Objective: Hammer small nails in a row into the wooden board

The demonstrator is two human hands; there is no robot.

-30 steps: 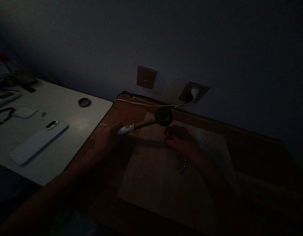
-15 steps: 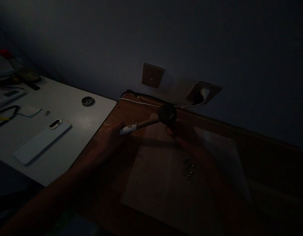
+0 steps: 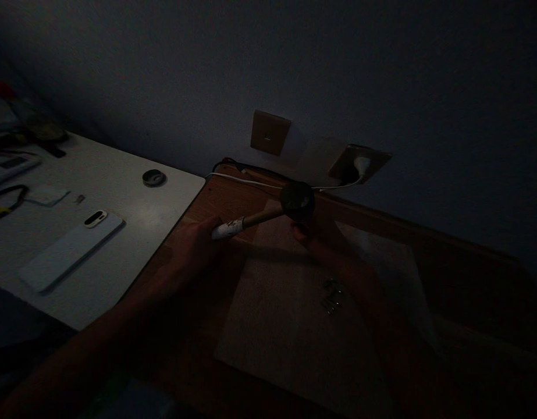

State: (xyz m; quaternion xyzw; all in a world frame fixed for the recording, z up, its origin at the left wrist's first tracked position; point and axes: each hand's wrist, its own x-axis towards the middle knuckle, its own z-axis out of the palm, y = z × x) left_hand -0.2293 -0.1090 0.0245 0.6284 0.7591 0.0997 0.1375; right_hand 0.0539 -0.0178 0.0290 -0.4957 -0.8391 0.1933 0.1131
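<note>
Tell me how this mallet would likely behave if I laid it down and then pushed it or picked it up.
The mallet would probably feel head-heavy, as its thick dark head sits on a slim handle. That handle looks straight and wooden, so likely stiff. The head's rounded outline suggests it might roll somewhat when pushed.

Head-worn view, directed forward and obliquely down from above and behind the left hand and right hand, both fairly near and close to mid-frame; wall filling the upper field beyond the hands, white tabletop included left of the left hand.
</note>
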